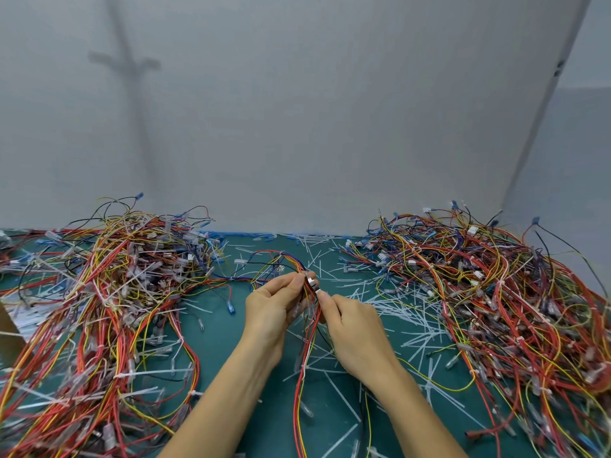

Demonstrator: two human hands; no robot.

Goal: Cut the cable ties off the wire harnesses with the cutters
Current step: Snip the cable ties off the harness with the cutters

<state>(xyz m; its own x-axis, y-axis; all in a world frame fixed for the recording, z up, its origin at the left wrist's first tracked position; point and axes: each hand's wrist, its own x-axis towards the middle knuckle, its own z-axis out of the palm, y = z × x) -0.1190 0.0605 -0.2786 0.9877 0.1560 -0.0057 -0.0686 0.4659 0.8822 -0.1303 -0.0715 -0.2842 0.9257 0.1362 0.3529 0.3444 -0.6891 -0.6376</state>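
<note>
Left of the harness (308,342), the left pile (115,292) covers the surface (228,361), probably awaiting cutting. The left hand (274,307) pinches the harness steady. The right hand (353,325) has its grip clenched on the cutters (312,281), nosed against it; the right pile (489,292) lies beyond.

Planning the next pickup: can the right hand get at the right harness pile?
Probably yes. Only loose cut ties on the mat lie between the right hand and the right pile. It grips the cutters at the held harness, so it would reach tool in hand.
</note>
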